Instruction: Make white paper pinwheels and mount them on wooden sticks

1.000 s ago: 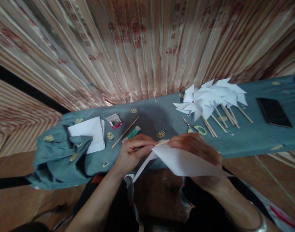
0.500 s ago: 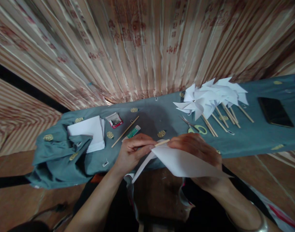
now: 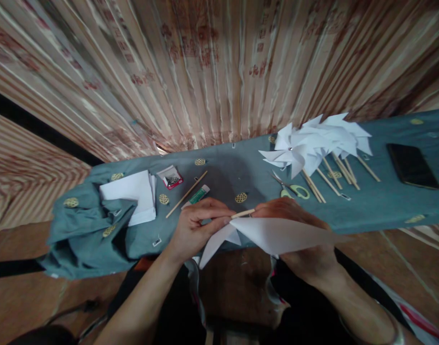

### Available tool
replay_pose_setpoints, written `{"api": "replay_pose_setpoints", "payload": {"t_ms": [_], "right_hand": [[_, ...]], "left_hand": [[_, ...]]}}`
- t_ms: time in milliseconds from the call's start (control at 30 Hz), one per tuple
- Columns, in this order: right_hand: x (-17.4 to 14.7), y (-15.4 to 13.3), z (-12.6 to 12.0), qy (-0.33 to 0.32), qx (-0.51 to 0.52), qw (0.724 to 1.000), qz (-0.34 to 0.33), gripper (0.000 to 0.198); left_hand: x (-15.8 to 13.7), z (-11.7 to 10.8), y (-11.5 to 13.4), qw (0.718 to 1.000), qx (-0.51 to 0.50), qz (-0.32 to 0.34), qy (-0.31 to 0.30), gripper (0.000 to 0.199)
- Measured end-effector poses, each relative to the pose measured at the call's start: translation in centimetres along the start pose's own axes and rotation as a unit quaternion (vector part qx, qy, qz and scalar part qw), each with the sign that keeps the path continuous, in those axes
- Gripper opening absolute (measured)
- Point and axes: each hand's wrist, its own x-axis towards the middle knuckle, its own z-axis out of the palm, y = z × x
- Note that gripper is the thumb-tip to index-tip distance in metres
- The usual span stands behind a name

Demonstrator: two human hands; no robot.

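My left hand (image 3: 201, 223) pinches one end of a short light wooden stick (image 3: 243, 213) over the table's near edge. At the other end of that stick, the fingers of my right hand (image 3: 294, 220) are closed round it and the white paper pinwheel (image 3: 276, 235). One broad blade of the pinwheel spreads across my right hand and hides part of its fingers. Smaller blades hang below my left fingertips. Where the stick meets the paper is mostly covered by my hands.
Finished-looking white pinwheels (image 3: 323, 139) lie in a heap at the right, near green-handled scissors (image 3: 296, 190) and a black phone (image 3: 413, 165). To the left are folded white paper (image 3: 133, 194), a small box of pins (image 3: 172, 178), a loose stick (image 3: 186, 194) and a green-white packet (image 3: 197, 195).
The pinwheel has turned a little in my hands, and its lower left blades now show wider. Both hands keep their hold on it and the stick.
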Motion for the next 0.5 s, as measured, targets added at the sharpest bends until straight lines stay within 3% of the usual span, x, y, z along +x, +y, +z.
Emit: {"api": "replay_pose_setpoints", "payload": {"t_ms": [100, 333, 500], "right_hand": [[0.3, -0.3, 0.0, 0.013, 0.006, 0.999, 0.042, 0.017], [0.1, 0.8, 0.8, 0.021, 0.075, 0.968, 0.237, 0.003], [0.0, 2.1, 1.7, 0.015, 0.145, 0.932, 0.331, 0.019]], "left_hand": [[-0.1, 0.1, 0.0, 1.0, 0.012, -0.005, -0.003, 0.018], [-0.4, 1.2, -1.7, 0.998, 0.016, -0.05, 0.028, 0.022], [-0.4, 2.1, -3.3, 0.995, -0.025, -0.092, 0.043, 0.027]]}}
